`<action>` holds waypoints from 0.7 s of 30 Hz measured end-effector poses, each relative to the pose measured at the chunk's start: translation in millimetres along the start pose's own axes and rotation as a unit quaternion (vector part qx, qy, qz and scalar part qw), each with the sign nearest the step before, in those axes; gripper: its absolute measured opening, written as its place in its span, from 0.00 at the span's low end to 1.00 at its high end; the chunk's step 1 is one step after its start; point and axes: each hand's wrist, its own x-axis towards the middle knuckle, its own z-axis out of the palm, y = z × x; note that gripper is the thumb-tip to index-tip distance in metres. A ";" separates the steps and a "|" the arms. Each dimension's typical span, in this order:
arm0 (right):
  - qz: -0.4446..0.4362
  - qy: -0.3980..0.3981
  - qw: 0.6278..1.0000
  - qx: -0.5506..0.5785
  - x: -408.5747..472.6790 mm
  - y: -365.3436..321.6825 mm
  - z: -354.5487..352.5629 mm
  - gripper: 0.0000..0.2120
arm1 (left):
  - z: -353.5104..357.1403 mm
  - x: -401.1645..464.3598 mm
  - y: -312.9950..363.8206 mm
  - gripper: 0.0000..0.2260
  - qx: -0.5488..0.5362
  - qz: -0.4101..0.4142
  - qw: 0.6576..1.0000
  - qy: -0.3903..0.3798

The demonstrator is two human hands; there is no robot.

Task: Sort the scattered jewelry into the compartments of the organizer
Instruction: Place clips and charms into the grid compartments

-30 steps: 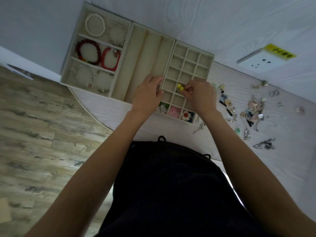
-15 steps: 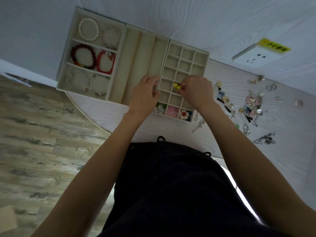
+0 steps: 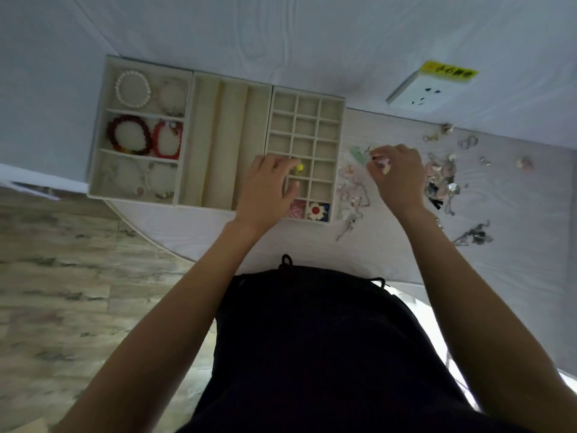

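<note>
The scattered jewelry (image 3: 437, 179) lies on the table (image 3: 515, 245) to the right of the organizer (image 3: 306, 157), in a loose heap of small charms, clips and thin chains, some overlapping. The right hand (image 3: 396, 175) hovers over the left edge of that heap with its fingers curled, and seems to pinch a small pale piece at the fingertips, though blur keeps me from naming it. The left hand (image 3: 268, 189) rests on the left side of the gridded tray, fingers bent, with a small yellow piece (image 3: 299, 167) at its fingertips in a cell of the left column; whether it grips that piece or only touches it I cannot tell. These pieces look very light and slippery, and the chains limp and apt to snag on neighbours, so I judge each is best taken singly by its solid body or clasp with thumb and forefinger, lifted straight up, never dragged by a chain.
</note>
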 end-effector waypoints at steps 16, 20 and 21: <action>-0.026 -0.014 0.999 0.033 7.8 33.9 13.8 0.07 | 72.1 114.4 82.2 0.11 0.224 0.115 0.949 -0.190; 0.003 0.016 0.973 0.230 2.2 31.7 -2.3 0.05 | 65.0 112.0 76.5 0.08 0.027 0.072 0.992 -0.100; 0.027 0.012 0.954 0.298 1.7 29.0 -8.9 0.05 | 58.2 108.9 77.4 0.06 -0.042 0.050 0.995 -0.076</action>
